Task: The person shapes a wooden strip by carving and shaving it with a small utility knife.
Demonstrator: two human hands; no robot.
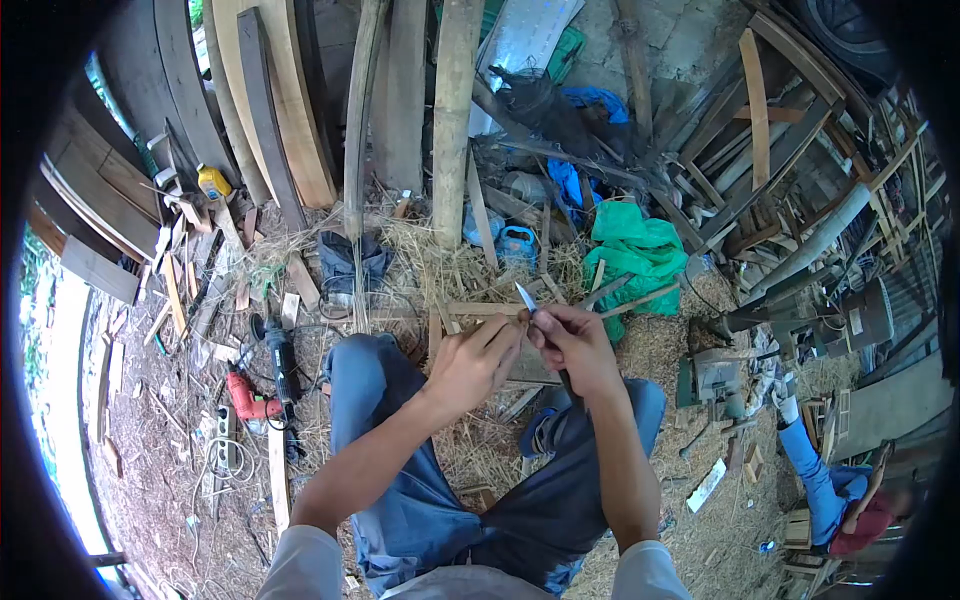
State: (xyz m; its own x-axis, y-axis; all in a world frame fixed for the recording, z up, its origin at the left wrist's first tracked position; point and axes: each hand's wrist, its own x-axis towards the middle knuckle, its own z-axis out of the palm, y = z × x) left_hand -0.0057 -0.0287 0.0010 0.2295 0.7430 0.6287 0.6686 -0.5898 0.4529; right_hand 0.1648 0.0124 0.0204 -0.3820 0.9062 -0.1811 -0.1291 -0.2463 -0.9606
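Observation:
In the middle of the head view, my right hand (pixel 580 352) is closed around a knife. The knife's pale pointed blade (pixel 526 297) sticks up and to the left, past my thumb, and part of its dark handle shows below the hand. My left hand (pixel 472 362) is closed beside it, its fingertips pinched together close to the base of the blade. A small brownish piece shows at those fingertips, too small to name. Both hands are above my bent legs (pixel 400 470), over ground strewn with shavings.
To the left lie a red power drill (pixel 250 396), a dark angle grinder (pixel 283 365) and a power strip (pixel 224 442). Ahead are a green plastic bag (pixel 635 255), a blue jug (pixel 517 246) and leaning planks (pixel 290 120). Another person (pixel 850 510) sits at the right.

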